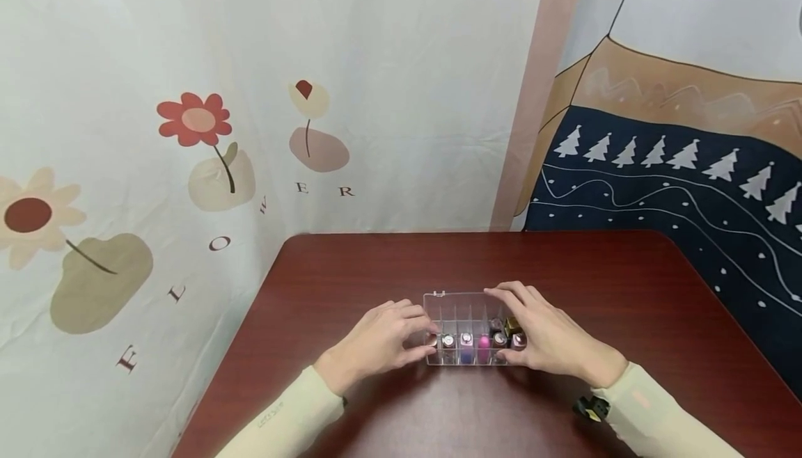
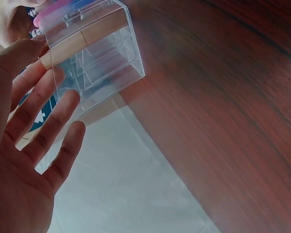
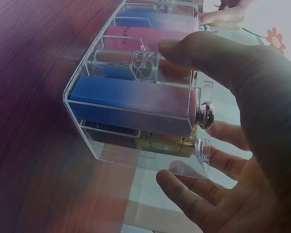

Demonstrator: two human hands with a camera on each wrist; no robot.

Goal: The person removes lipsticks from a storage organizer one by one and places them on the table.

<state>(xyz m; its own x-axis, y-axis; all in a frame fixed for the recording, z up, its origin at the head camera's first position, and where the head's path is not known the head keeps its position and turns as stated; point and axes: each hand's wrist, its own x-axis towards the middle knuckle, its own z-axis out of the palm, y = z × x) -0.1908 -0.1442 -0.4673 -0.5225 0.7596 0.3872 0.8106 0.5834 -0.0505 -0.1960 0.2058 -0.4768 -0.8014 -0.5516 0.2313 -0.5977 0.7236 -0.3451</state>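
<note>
A clear plastic lipstick organizer [image 1: 465, 305] with rows of slots stands on the table in the head view. My left hand [image 1: 385, 338] holds its left end, thumb and forefinger at the edge; the other fingers spread loosely behind in the left wrist view. My right hand [image 1: 554, 338] spans the right end, thumb at the front and fingers at the back edge. The front row holds several lipstick tubes, among them a pink one [image 3: 131, 38], a blue-to-pink one [image 3: 131, 102] and a copper-beige one [image 2: 87, 40]. A gold-and-black tube [image 3: 165, 144] sits behind. Left back slots are bare.
The dark red wooden table [image 1: 351, 263] reaches back to a pale curtain [image 1: 407, 96] printed with flowers and letters. At the right hangs a navy cloth [image 1: 626, 186] with white trees. A black strap device [image 1: 591, 409] sits at my right wrist.
</note>
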